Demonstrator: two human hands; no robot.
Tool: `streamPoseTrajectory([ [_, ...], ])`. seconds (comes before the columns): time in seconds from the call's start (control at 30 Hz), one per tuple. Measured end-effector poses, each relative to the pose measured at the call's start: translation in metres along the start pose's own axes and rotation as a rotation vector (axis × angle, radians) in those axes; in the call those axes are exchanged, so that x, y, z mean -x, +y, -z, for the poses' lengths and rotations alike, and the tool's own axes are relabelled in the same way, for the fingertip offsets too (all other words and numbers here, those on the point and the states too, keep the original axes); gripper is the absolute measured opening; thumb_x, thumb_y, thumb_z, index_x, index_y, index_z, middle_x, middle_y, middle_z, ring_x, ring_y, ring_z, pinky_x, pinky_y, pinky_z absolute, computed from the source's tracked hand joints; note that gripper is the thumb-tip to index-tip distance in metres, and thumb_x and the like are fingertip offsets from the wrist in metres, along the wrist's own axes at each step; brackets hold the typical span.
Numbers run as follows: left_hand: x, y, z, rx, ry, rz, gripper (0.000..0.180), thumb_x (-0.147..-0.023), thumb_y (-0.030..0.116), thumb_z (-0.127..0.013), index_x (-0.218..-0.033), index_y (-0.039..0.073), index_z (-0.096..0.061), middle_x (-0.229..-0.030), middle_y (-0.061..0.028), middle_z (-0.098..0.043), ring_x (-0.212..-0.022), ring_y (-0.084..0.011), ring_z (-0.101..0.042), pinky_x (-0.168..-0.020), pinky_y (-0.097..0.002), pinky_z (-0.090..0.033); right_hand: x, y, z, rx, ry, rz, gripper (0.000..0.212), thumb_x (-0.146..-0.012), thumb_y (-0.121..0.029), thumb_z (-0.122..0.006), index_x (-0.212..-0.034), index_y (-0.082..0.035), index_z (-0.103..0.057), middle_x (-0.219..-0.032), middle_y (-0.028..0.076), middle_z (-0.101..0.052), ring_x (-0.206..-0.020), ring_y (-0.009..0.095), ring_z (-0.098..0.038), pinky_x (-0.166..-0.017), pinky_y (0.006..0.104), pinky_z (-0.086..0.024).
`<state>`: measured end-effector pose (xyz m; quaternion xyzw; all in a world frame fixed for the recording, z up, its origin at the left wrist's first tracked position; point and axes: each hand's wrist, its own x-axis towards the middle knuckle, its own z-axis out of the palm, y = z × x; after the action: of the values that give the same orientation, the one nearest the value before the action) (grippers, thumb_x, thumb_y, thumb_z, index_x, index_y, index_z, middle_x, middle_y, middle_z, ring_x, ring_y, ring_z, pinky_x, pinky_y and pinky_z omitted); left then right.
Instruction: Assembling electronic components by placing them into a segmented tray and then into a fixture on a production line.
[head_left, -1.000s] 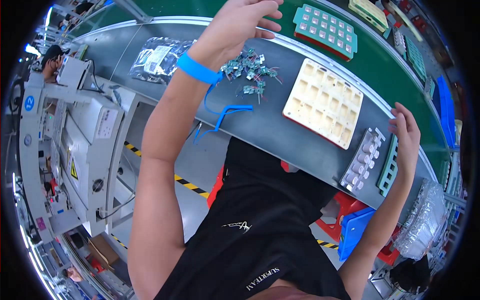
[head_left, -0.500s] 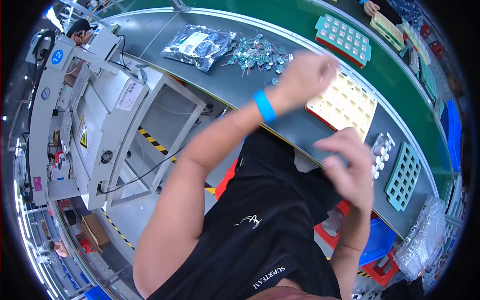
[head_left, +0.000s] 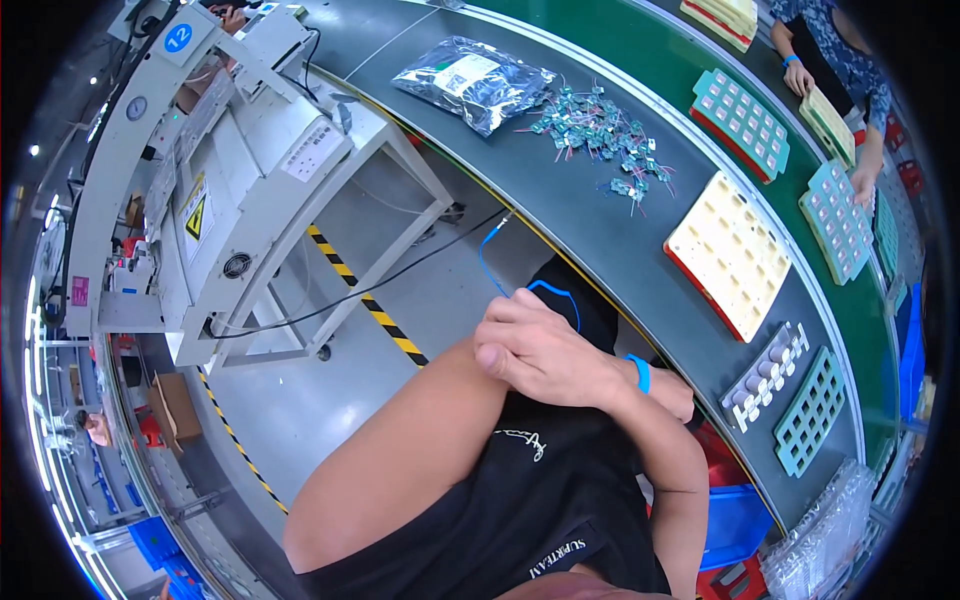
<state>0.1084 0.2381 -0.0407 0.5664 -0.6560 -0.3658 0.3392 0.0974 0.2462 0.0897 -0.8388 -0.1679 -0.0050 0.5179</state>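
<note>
My arms are crossed in front of my black shirt. My right hand (head_left: 535, 350) lies over my left forearm near the elbow, its fingers bent round it. Partly behind my right forearm, my left hand (head_left: 674, 396) shows only in part, close to the table edge; its fingers are hidden. A blue wrist strap (head_left: 641, 374) circles the left wrist. A blue cord (head_left: 487, 250) hangs from the table edge near my arms. Beyond my hands, a cream tray (head_left: 735, 250) with square pockets and a red base lies on the dark table.
Small green circuit boards with wires (head_left: 600, 130) lie heaped beside a silver bag (head_left: 472, 82). White cylindrical parts (head_left: 768, 378) and a green grid plate (head_left: 812, 412) sit at right. A green-topped tray (head_left: 740, 120) stands beyond, near a co-worker's hands (head_left: 866, 185). A white machine (head_left: 250, 190) stands left.
Both hands have left the area over the cream tray and table and drawn back toward my body, crossing. The view has shifted; a co-worker's arms show more at upper right.
</note>
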Motion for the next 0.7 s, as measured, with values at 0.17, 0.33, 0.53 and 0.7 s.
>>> streamPoseTrajectory([
  [0.17,-0.006,-0.017,-0.017,-0.114,-0.186,0.024,0.018,-0.081,0.016,-0.06,-0.09,0.003,-0.07,-0.088,-0.0203,-0.07,-0.083,-0.0386,-0.068,-0.072,-0.0472,-0.053,0.0,-0.004,0.004,-0.122,0.035,0.044,0.053,-0.103,-0.051,-0.041,-0.09,-0.006,-0.065,-0.086,0.009,-0.05,-0.084,0.028,-0.043,-0.078,0.0385,-0.038],
  [0.33,-0.049,-0.002,-0.067,-0.208,-0.533,-0.155,0.019,-0.081,0.016,-0.059,-0.09,0.003,-0.07,-0.089,-0.0208,-0.07,-0.083,-0.0397,-0.068,-0.072,-0.0486,-0.052,0.011,0.002,0.006,0.202,0.12,-0.02,0.041,-0.098,-0.048,-0.051,-0.086,-0.013,-0.07,-0.091,0.006,-0.054,-0.091,0.027,-0.045,-0.081,0.0429,-0.037],
  [0.53,-0.075,0.011,-0.095,-0.132,-0.726,-0.121,0.022,-0.083,0.017,-0.055,-0.093,0.003,-0.069,-0.092,-0.0226,-0.069,-0.088,-0.041,-0.066,-0.079,-0.0508,-0.05,-0.005,-0.005,-0.001,-0.053,0.061,0.127,0.04,-0.102,-0.046,-0.046,-0.089,-0.012,-0.063,-0.087,0.006,-0.052,-0.091,0.028,-0.047,-0.08,0.0451,-0.037],
  [0.7,-0.071,0.007,-0.091,-0.098,-0.691,-0.178,0.023,-0.086,0.016,-0.052,-0.094,0.002,-0.068,-0.091,-0.0217,-0.07,-0.086,-0.0405,-0.065,-0.079,-0.0506,-0.05,0.016,0.01,0.005,0.206,0.038,0.048,0.035,-0.098,-0.046,-0.052,-0.094,-0.014,-0.066,-0.087,0.005,-0.054,-0.091,0.026,-0.048,-0.08,0.0427,-0.035],
])
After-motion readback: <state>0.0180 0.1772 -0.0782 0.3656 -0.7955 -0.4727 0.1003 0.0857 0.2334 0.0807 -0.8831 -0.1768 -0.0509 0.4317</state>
